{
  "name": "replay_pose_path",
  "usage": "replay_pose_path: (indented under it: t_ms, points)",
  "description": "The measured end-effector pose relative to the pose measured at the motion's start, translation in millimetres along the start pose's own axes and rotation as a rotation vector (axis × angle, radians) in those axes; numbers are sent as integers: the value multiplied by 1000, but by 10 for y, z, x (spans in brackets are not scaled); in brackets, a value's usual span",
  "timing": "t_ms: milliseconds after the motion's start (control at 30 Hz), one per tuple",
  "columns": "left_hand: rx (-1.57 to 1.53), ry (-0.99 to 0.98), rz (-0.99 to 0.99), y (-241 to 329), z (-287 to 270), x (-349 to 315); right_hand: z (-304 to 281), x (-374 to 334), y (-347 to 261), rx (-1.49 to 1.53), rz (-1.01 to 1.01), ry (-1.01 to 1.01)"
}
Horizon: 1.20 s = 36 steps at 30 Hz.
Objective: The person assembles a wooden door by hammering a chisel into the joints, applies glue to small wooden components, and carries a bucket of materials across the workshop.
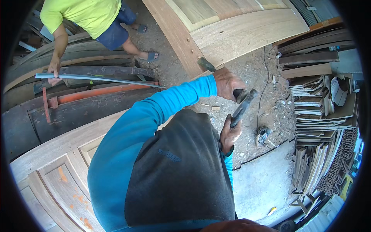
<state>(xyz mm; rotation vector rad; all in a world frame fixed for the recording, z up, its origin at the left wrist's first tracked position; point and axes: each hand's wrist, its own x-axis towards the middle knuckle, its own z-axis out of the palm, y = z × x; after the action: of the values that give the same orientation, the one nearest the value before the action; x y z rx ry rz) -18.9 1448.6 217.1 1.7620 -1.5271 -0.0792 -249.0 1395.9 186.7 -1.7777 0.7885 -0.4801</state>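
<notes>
My left hand (228, 83), at the end of a blue sleeve, is closed round a dark tool; its rounded black end (239, 93) pokes out of the fist, and its kind I cannot make out. Below it, my right hand (231, 135) grips a grey metal tool (243, 107) with a blunt round end, like a hammer, tilted up to the right. Its upper end is close to my left hand. Just beyond the left wrist, a dark greenish block-shaped piece (206, 64) shows at the edge of a wooden panel door (251, 36); whether it belongs to the held tool is unclear.
A person in a yellow shirt (87, 17) holds a long grey strip (104, 78) at the left. Another panelled door (63, 178) lies lower left. Stacked boards (309, 112) line the right. A cable (266, 73) and a power tool (264, 135) lie on the debris-strewn floor.
</notes>
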Motion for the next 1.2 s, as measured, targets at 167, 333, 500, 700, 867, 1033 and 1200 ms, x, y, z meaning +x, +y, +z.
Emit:
replay_pose_path:
  t_ms: [167, 333, 500, 700, 867, 1033, 1200]
  points:
    - [-27, 37, 37, -14, -23, -64, -38, -273, 71, 219, 141, 252]
    - [18, -22, 16, -29, 7, -76, 378, -120, 418, -53, 68, 154]
    - [-34, -11, 49, -114, 16, -91, 357, -229, 192, 277, 246, 443]
    - [9, -13, 17, -60, -26, -113, 411, -148, 305, 78, 225, 272]
    - [-1, -9, 49, -98, 61, -104, 487, -218, 427, -32, 82, 300]
    - [8, -4, 47, -52, 32, -135, 212, -161, 212, 169, 174, 422]
    - [2, 41, 61, -45, 99, -134, 274, -123, 388, -256, 110, 163]
